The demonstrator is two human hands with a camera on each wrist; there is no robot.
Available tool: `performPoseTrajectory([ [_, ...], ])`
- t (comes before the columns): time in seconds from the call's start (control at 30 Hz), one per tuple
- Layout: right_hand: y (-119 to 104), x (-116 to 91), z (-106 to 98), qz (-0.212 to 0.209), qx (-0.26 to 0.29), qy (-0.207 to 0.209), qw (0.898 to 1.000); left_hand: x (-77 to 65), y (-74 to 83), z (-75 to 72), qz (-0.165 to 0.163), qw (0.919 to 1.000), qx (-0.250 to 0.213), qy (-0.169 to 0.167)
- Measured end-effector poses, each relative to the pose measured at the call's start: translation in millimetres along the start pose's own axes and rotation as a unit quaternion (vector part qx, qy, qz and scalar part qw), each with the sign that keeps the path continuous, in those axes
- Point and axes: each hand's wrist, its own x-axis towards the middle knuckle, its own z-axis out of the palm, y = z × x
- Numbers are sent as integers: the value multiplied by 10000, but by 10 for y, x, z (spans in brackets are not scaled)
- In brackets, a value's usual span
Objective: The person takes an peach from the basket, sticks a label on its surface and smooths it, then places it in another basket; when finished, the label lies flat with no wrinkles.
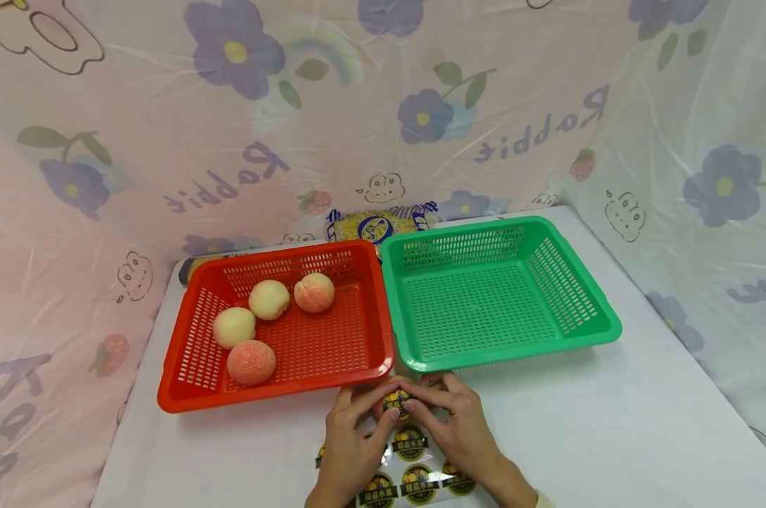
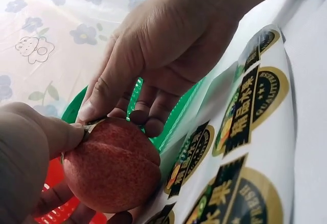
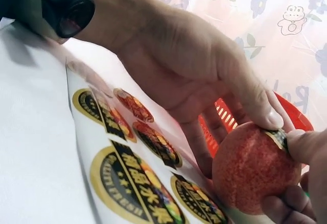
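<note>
- A reddish peach (image 3: 255, 175) sits between the two hands, fingers of both curled against it.
- On its surface, right at the two thumbs, lies a round black-and-gold sticker (image 1: 396, 403) with a fruit picture.
- The left grip (image 1: 353, 441) holds the peach from its own side, thumb pressing the sticker's edge.
- The right grip (image 1: 460, 427) holds it from the opposite side, its thumb also on the sticker.
- Just below both grips, on the person's side, lies a clear sheet (image 2: 271, 142) bearing more such stickers.
- A black device (image 3: 69, 9) is strapped to the wrist behind the left grip.
- Beyond the grips and to their left stands a red basket (image 1: 322, 346), holding four peaches (image 1: 252, 362), two pinkish and two pale.
- Beyond the grips and to their right stands a green basket (image 1: 478, 310), its near left corner close to the right grip.
- Farther out, behind where the baskets meet, is a packet (image 1: 351, 227) with yellow contents and blue print.
- A white counter (image 1: 611, 423) lies under everything; past it hangs a flowered cloth (image 1: 357, 120) with reversed "Rabbit" lettering.
</note>
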Motion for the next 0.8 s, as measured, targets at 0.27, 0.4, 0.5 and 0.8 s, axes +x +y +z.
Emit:
performPoseTrajectory([
  [0.27,18,-4,9,715,1072,-191,9915,-5,11,-71,-733,9891,-1247,-290],
  [0.4,14,1,5,873,1507,-279,9843,-4,-2,-90,-736,9850,-1502,-422],
  [0.5,16,7,-5,909,1677,-299,9812,4,-18,-95,-627,9832,-1640,-507],
  [0.8,37,-9,-13,936,1462,-211,9846,-8,-36,-97,-853,9800,-1728,-500],
])
